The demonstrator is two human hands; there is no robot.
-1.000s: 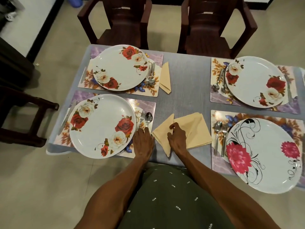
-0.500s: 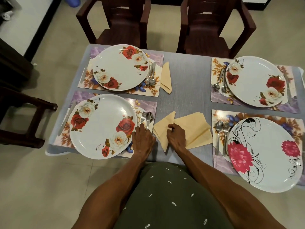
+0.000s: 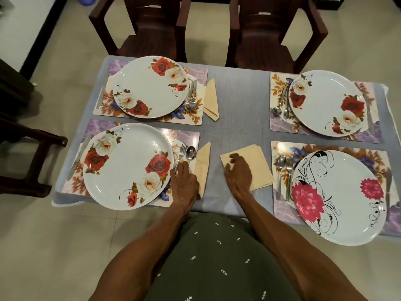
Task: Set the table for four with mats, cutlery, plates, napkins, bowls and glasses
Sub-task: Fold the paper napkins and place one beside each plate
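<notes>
Nearest the person, the left hand (image 3: 184, 185) lies flat with straight fingers on the lower end of a folded beige napkin (image 3: 202, 165), whose long axis runs toward the chairs, point away, just beside the near-left mat (image 3: 191, 137). The right hand (image 3: 237, 173) has curled fingers pinching the near corner of the square napkin stack (image 3: 256, 164) mid-surface. Farther off, another folded napkin (image 3: 211, 98) lies lengthwise beside the far-left mat (image 3: 199, 72); no writing is legible anywhere.

The left hand (image 3: 184, 183) covers the near end of the folded napkin (image 3: 202, 166) and the fork handle (image 3: 181, 154). The right hand (image 3: 237, 172) hides part of the napkin stack (image 3: 256, 166). The picture's edge cuts off the desk (image 3: 238, 105) at right.
</notes>
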